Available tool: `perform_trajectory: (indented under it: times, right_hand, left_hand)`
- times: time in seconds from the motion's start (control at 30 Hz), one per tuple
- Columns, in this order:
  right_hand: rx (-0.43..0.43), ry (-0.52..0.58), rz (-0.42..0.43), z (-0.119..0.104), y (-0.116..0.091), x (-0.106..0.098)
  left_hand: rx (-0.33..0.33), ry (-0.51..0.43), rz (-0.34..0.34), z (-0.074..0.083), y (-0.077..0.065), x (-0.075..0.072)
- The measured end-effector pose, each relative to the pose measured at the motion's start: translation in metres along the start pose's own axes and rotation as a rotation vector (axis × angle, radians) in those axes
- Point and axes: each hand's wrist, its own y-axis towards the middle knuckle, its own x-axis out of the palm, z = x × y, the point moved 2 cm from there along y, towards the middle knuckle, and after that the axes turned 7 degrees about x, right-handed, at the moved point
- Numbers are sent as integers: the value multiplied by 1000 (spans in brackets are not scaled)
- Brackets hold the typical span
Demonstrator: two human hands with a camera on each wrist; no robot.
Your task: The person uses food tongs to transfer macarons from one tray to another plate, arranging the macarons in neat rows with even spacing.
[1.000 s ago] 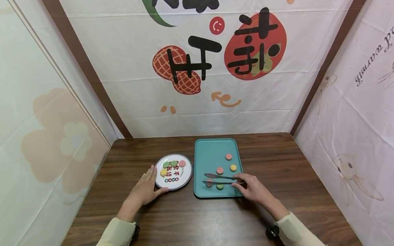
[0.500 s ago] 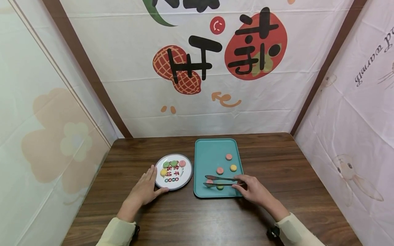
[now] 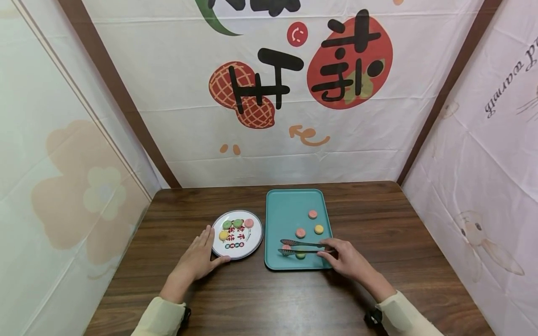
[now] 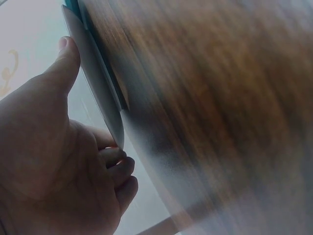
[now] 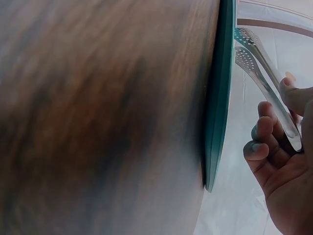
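My left hand (image 3: pixel 196 255) rests against the left edge of a round white plate (image 3: pixel 252 240), fingers extended along the rim and thumb at its front. On the plate lie two green macarons (image 3: pixel 237 223), a pink one (image 3: pixel 249 223) and a yellow one (image 3: pixel 223 235). My right hand (image 3: pixel 348 259) holds metal tongs (image 3: pixel 308 243) over the teal tray (image 3: pixel 286 205). Their perforated arms are spread apart, the ends on either side of a pink macaron (image 3: pixel 286 248). A green macaron (image 3: pixel 300 255) sits partly under the nearer arm.
Farther back on the tray are two more pink macarons (image 3: pixel 312 214) and a yellow macaron (image 3: pixel 319 229). Plate and tray stand side by side on a dark wooden table (image 3: pixel 269 298). Printed cloth walls (image 3: pixel 201 154) enclose the table's back and sides.
The tongs have shifted slightly right and toward the person, so their ends now stand on both sides of the pink macaron. My left hand and the plate stay put.
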Motion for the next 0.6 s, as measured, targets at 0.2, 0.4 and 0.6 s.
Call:
perform_trajectory:
  times: [0.2,0.4,0.6]
  right_hand:
    - [21,22,17,2,2,0]
    - [50,39,45,3,6,1]
    - [77,19,57,2,12,3]
  left_hand:
    - [-1,0,6,0,0,0]
    - [-3,-1,11,0,0,1]
    - [-2,-7,14,0,0,1]
